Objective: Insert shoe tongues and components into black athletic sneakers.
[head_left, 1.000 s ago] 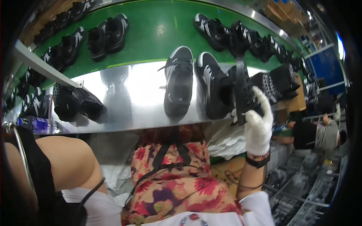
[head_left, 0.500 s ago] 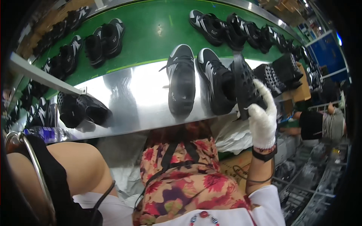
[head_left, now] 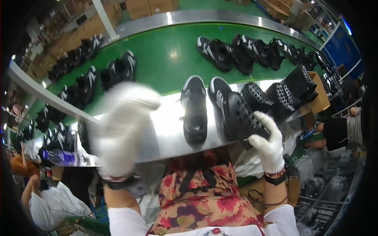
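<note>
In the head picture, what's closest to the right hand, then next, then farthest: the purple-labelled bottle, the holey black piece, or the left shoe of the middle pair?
Nearest to the right hand first:
1. Holey black piece: right at its fingers.
2. Left shoe: mid-picture, left of the hand.
3. Purple-labelled bottle: far over on the left side.

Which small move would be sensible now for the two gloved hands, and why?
Probably bring the left hand, blurred over the metal shelf, to steady the black shoe nearest the right hand. The right hand's grip is on a perforated black piece that overlaps this shoe in the view, and neither hand seems to hold the shoe.
</note>
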A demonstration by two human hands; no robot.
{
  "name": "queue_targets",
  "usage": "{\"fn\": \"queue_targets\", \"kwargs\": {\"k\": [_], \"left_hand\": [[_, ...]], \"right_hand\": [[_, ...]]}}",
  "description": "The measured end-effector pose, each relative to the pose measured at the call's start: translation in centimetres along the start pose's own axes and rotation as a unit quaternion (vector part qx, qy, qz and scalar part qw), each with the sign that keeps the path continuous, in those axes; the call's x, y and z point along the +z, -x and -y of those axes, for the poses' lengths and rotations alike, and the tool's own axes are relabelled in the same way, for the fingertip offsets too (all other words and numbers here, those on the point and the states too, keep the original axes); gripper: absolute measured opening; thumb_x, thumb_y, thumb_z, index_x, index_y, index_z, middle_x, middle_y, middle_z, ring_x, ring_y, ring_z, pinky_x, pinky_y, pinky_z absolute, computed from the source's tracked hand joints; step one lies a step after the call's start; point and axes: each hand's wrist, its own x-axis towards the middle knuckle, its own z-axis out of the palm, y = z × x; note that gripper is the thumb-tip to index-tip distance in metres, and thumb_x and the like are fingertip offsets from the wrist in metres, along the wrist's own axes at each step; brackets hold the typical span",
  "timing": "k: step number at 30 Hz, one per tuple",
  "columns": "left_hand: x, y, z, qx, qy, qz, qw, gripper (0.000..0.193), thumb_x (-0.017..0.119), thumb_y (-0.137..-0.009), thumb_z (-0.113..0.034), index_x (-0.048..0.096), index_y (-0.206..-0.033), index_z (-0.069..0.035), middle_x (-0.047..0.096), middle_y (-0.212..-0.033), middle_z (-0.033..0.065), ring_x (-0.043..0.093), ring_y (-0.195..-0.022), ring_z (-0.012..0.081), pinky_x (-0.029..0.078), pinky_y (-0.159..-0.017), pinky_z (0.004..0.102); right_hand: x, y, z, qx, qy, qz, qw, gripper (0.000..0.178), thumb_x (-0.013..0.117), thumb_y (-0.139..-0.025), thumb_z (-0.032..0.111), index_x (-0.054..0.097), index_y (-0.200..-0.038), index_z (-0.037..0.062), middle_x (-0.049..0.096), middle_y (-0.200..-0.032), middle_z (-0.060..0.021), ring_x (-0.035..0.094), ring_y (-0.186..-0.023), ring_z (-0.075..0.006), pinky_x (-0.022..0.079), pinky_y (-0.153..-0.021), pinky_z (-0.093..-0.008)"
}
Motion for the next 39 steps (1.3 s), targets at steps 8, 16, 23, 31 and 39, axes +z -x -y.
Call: {"fn": "queue_targets", "kwargs": {"k": [8,16,23,31,39], "left_hand": [[8.8,1.7,10.8,0.110,-0.286,0.228,0.924,0.044,0.078,-0.078,-0.014,0.065,-0.118,-0.004,0.065,-0.112,0.0138,0.060,-0.108,0.0348,0.050,-0.096,0.0440],[8.5,1.0,11.2,0.061,-0.382,0.213,0.897,0.023,0.073,-0.082,-0.031,0.070,-0.101,-0.018,0.068,-0.092,0.0106,0.065,-0.091,0.0331,0.051,-0.084,0.0477],[8.0,1.8,9.9,0.059,-0.286,0.199,0.936,0.018,0.074,-0.084,-0.015,0.072,-0.100,-0.009,0.072,-0.093,0.0115,0.068,-0.088,0.0325,0.053,-0.082,0.0421],[4.7,1.8,10.6,-0.016,-0.274,0.188,0.943,0.021,0.072,-0.087,-0.013,0.073,-0.107,-0.006,0.074,-0.102,0.0132,0.071,-0.096,0.0335,0.056,-0.086,0.0415],[7.7,3.0,9.9,0.113,-0.310,0.166,0.929,0.017,0.074,-0.083,-0.014,0.071,-0.100,-0.012,0.065,-0.088,0.0089,0.063,-0.091,0.0316,0.051,-0.079,0.0441]], "right_hand": [[0.6,0.5,2.0,0.050,0.047,0.025,0.997,0.057,0.081,-0.080,0.008,0.061,-0.133,-0.0022,0.066,-0.113,-0.0086,0.064,-0.100,-0.0141,0.055,-0.084,-0.0280],[2.5,-0.4,2.6,0.037,0.176,0.126,0.976,0.056,0.083,-0.076,0.022,0.066,-0.124,-0.0008,0.072,-0.105,-0.0129,0.068,-0.096,-0.0189,0.055,-0.088,-0.0331],[9.7,-5.0,0.5,-0.084,0.423,0.154,0.889,0.047,0.077,-0.080,0.036,0.067,-0.114,0.0047,0.073,-0.093,-0.0205,0.073,-0.083,-0.0380,0.059,-0.077,-0.0439],[12.0,-7.2,-0.2,-0.072,0.424,0.254,0.866,0.080,0.084,-0.078,0.047,0.055,-0.138,0.0030,0.071,-0.101,-0.0194,0.072,-0.087,-0.0359,0.058,-0.080,-0.0426],[14.1,-10.8,-9.0,-0.184,0.423,0.151,0.874,0.060,0.080,-0.080,0.027,0.060,-0.134,0.0077,0.069,-0.110,-0.0189,0.068,-0.105,-0.0353,0.055,-0.090,-0.0425]]}}
